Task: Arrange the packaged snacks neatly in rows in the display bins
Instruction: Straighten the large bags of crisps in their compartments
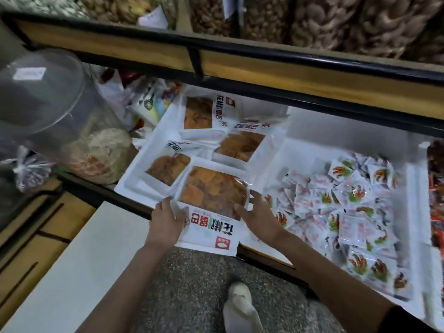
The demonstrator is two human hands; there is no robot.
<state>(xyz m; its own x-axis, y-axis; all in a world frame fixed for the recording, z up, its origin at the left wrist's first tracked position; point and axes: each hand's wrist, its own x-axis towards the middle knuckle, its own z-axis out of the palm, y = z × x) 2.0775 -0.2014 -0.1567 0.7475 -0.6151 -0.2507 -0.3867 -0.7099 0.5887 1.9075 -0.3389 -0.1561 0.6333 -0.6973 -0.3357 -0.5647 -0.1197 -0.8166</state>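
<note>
Snack packs fill two bins on the lower shelf in the head view, the only one given. The large bag (212,200) being handled lies at the front of the white bin (129,183). Its clear window end is over the bin, and its printed label end hangs out past the front rim toward the person, above the floor (187,284).

The left hand (165,219) grips the bag's left edge beside the label, fingers curled round it. The right hand (258,212) is spread, with the thumb lying on the bag's face and the fingers straight along its right edge; whether they reach under it cannot be told. Held at both sides like this, the bag lies flat and square, which looks meant for sliding it into line.

Three other bags (240,145) of the same kind lie further back, overlapping and turned at differing angles, so the row is not yet tidy. Just to the right, a second bin (302,152) holds small sachets (336,200) in a loose, unsorted heap. A clear dome (40,92) stands at the left. An upper shelf (240,52) overhangs the bins, so reaching the back probably means working low.
</note>
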